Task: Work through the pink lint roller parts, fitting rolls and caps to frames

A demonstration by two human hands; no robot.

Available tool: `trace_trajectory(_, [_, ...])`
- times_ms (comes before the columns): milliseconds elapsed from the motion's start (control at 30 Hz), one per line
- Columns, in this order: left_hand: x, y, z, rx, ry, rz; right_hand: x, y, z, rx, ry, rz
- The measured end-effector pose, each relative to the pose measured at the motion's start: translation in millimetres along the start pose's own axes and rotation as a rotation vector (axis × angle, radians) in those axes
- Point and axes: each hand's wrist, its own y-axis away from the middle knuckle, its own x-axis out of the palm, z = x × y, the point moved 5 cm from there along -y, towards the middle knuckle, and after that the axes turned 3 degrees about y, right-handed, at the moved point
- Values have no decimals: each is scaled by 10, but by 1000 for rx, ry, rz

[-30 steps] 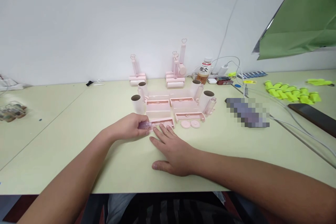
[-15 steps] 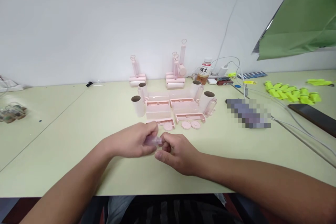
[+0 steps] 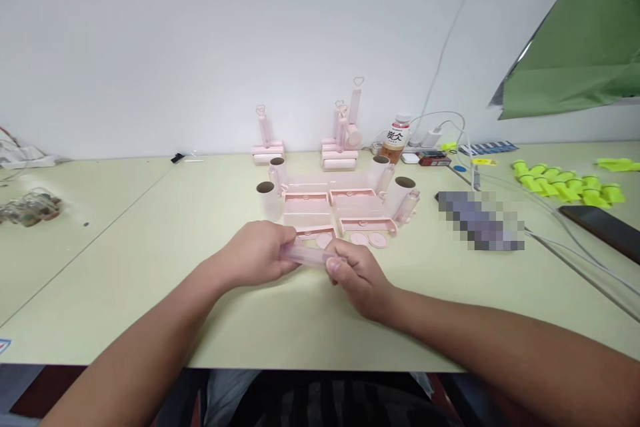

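Both hands hold one translucent pink handle (image 3: 307, 255) above the desk's (image 3: 150, 267) near edge: left hand (image 3: 257, 255) gripping one end, right hand (image 3: 357, 273) pinching the other.

Only legible marking: Chinese characters "炭仌" on the white label of the bottle (image 3: 395, 140), far right of centre on the table (image 3: 150, 267).

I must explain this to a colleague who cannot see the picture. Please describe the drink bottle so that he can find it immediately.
Look along the far edge of the pale green table, where it meets the white wall. Just right of the upright pink rollers stands the bottle, beside white chargers. It alone has a white cap, a white label with dark characters, and brown liquid.
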Motion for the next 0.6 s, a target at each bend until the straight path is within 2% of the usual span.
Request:
trace_trajectory(167, [126, -16, -93, 30, -1, 36, 65, 24, 23, -28, -65, 76])
trace_trajectory(400, [155, -14, -112, 255, 211, 32, 95, 88, 165, -334, -137, 135])
trace_trajectory(600, [155, 17, -70, 248, 380, 110, 114, 117, 198, -391, -186, 134])
